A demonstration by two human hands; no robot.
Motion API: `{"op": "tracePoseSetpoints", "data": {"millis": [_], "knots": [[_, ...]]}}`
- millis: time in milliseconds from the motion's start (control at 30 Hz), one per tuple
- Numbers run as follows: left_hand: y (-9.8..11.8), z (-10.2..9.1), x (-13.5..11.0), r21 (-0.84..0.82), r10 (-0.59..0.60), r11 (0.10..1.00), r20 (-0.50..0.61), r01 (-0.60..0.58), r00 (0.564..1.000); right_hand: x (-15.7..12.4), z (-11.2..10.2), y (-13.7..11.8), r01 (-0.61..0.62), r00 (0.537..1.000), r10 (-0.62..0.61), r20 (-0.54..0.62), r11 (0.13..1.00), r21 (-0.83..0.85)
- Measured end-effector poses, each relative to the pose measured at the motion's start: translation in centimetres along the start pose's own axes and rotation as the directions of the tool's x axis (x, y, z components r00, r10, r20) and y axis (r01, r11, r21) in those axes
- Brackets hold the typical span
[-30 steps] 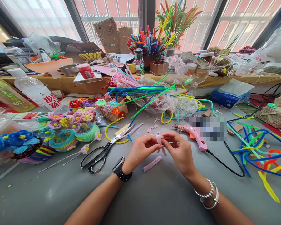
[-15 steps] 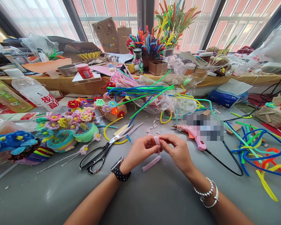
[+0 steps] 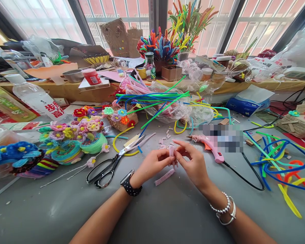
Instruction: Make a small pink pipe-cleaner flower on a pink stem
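My left hand [image 3: 152, 164] and my right hand [image 3: 193, 162] meet over the grey table [image 3: 66, 210], both pinching a short bent piece of pale pink pipe cleaner [image 3: 171, 152] between thumbs and fingertips. A second pink pipe cleaner piece [image 3: 164, 177] lies on the table just below my hands. A black watch sits on my left wrist and silver bracelets on my right. Large black-handled scissors [image 3: 112, 166] lie to the left of my left hand. A pink glue gun [image 3: 209, 147] rests to the right of my right hand.
Finished pipe-cleaner flowers and coils [image 3: 73, 139] crowd the left. A bag of long coloured pipe cleaners [image 3: 165, 105] lies behind. Loose blue, green and yellow stems [image 3: 282, 162] and the glue gun's black cord [image 3: 246, 179] spread to the right. A water bottle [image 3: 38, 100] lies far left.
My hands stayed together over the same spot, fingers shifting on the pink piece, which now sticks up a little more between the fingertips.
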State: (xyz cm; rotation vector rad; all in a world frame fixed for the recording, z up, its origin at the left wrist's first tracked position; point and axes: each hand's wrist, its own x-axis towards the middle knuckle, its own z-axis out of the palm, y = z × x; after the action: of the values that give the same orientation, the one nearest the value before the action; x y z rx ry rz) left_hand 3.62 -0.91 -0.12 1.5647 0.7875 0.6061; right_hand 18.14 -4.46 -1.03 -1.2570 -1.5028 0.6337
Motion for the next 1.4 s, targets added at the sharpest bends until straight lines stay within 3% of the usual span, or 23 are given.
{"op": "tracePoseSetpoints", "data": {"millis": [133, 233, 367, 500, 567, 600, 667, 800, 933, 1033, 1133, 1300, 1400], "knots": [[-0.1, 0.0, 0.0, -0.025, 0.008, 1.000, 0.029, -0.007, 1.000, 0.1, -0.1, 0.1, 0.093, 0.996, -0.092, 0.019, 0.993, -0.072], [0.2, 0.1, 0.0, -0.045, 0.019, 0.999, 0.029, -0.017, 0.999, 0.1, -0.1, 0.2, 0.093, 0.996, -0.092, 0.012, 0.994, -0.056], [0.5, 0.1, 0.0, 0.058, 0.056, 0.997, 0.007, -0.056, 0.998, 0.0, 0.0, 0.2, 0.113, 0.994, -0.113, 0.017, 0.991, -0.072], [0.6, -0.4, 0.0, 0.130, 0.076, 0.990, -0.109, -0.061, 0.991, 0.3, -0.6, 0.2, 0.080, 0.996, -0.077, 0.050, 0.994, -0.074], [0.7, -0.9, 0.0, 0.116, 0.081, 0.992, -0.229, -0.056, 0.970, 0.7, -1.4, 0.3, 0.071, 0.988, -0.051, 0.148, 0.989, -0.128], [0.7, -1.1, 0.1, 0.111, 0.086, 0.992, -0.290, -0.056, 0.953, 0.9, -1.8, 0.3, 0.124, 0.954, -0.070, 0.291, 0.978, -0.170], [0.8, -1.4, 0.1, 0.114, 0.096, 0.992, -0.374, -0.057, 0.922, 1.1, -2.4, 0.4, 0.209, 0.844, -0.039, 0.534, 0.942, -0.262], [0.9, -1.7, 0.1, 0.150, 0.114, 0.987, -0.391, -0.059, 0.913, 0.9, -2.2, 0.3, 0.302, 0.755, 0.007, 0.656, 0.884, -0.356], [0.9, -1.5, 0.0, 0.203, 0.109, 0.979, -0.382, -0.032, 0.918, 0.8, -1.6, 0.1, 0.261, 0.707, 0.060, 0.704, 0.904, -0.340], [0.8, -1.5, -0.1, 0.219, 0.106, 0.975, -0.362, -0.025, 0.926, 0.9, -1.9, -0.2, 0.178, 0.720, 0.059, 0.691, 0.947, -0.266], [0.9, -1.4, 0.0, 0.201, 0.105, 0.979, -0.332, -0.039, 0.937, 1.2, -2.4, -0.5, 0.073, 0.765, 0.060, 0.642, 0.981, -0.179], [1.3, -1.4, -0.1, 0.187, 0.120, 0.980, -0.304, -0.065, 0.945, 1.5, -2.6, -0.6, 0.028, 0.860, 0.026, 0.509, 0.995, -0.097], [1.3, -1.4, -0.1, 0.236, 0.094, 0.971, -0.229, -0.039, 0.969, 1.6, -2.7, -0.4, 0.006, 0.902, 0.021, 0.431, 0.998, -0.061]]}}
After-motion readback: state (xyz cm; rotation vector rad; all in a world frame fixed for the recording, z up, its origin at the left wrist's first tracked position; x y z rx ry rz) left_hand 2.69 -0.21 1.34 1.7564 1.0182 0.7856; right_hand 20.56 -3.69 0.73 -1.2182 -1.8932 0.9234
